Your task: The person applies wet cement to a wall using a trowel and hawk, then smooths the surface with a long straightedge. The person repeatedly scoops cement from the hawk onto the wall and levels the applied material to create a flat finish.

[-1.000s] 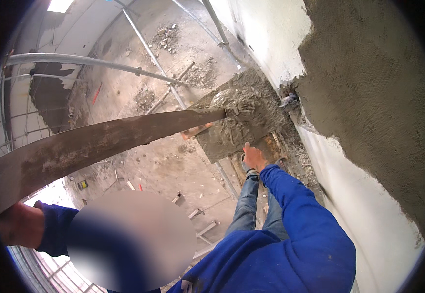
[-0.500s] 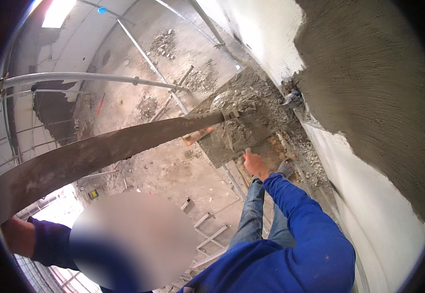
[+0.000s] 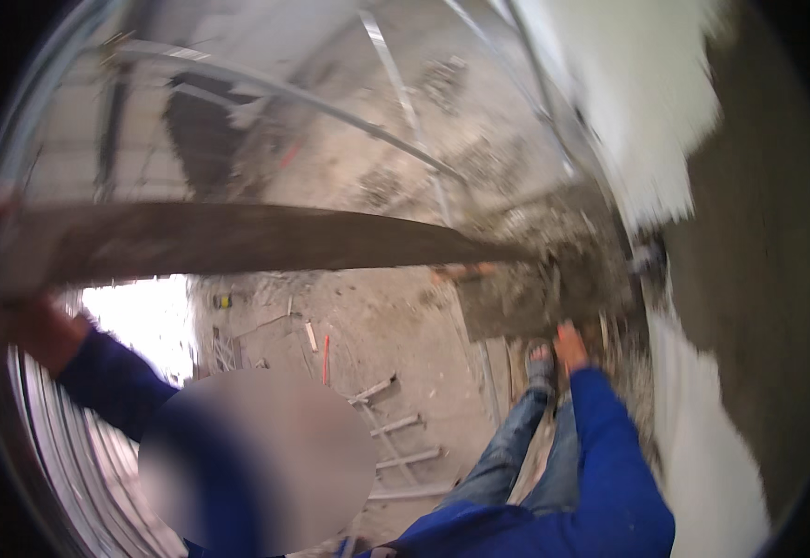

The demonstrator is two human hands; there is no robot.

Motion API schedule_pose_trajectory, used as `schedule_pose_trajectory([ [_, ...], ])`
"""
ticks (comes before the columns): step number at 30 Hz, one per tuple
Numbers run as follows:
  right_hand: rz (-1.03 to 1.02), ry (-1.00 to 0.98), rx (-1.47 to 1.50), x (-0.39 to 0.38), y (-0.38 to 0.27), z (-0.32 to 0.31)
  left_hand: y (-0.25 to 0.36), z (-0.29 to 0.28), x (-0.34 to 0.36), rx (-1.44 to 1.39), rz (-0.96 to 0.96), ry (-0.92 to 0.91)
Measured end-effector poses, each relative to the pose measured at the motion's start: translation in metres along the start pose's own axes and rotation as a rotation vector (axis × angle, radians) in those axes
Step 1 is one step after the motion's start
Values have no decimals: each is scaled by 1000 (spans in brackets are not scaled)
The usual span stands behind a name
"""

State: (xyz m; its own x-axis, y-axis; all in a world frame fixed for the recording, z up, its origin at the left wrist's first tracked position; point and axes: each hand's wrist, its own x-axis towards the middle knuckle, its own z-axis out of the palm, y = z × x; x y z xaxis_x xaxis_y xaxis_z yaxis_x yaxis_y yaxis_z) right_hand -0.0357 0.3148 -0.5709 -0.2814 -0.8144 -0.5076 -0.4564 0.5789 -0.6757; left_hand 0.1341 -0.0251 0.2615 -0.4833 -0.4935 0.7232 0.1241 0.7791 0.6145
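Note:
My left hand (image 3: 51, 330) grips the near end of a long, mortar-stained straightedge board (image 3: 237, 240) at the left rim. The board stretches across the view to a mortar heap (image 3: 554, 274) on a square platform (image 3: 498, 316) beside the wall. Below that heap is my right hand (image 3: 569, 346), lowered at the end of the blue sleeve near my legs and sandalled foot (image 3: 541, 372); motion blur hides whether its fingers hold anything.
Rough grey render (image 3: 758, 232) covers part of the white wall (image 3: 702, 437) at the right. Scaffold tubes (image 3: 312, 102) cross above, over a dusty floor (image 3: 405, 335) with rubble (image 3: 377, 186) and metal pieces (image 3: 395, 423). A bright opening (image 3: 135, 316) is at left.
The view has swung, shifting the platform, wall and my right hand rightward in the picture. The straightedge now lies more level, and my left hand is higher in the frame.

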Motion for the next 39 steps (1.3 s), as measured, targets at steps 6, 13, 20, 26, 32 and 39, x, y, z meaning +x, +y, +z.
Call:
schedule_pose_trajectory([
  [6, 2, -185, -44, -158, -53, -81, -3, 23, -40, 14, 74, 13],
  [13, 144, -216, -122, -256, -99, -156, 26, 81, -29, -410, 11, 180],
  [20, 123, -55, 129, -273, -131, -215, 41, 97, -25, -572, -55, 26],
  [26, 27, -25, 521, -327, -264, -290, 41, 116, -14, 253, -173, 731],
  [32, -308, 199, 259, -347, -339, -302, 45, 122, -11, -47, -85, 476],
  [39, -617, 299, 275, -359, -439, -304, 45, 121, -18, 82, 30, 508],
])
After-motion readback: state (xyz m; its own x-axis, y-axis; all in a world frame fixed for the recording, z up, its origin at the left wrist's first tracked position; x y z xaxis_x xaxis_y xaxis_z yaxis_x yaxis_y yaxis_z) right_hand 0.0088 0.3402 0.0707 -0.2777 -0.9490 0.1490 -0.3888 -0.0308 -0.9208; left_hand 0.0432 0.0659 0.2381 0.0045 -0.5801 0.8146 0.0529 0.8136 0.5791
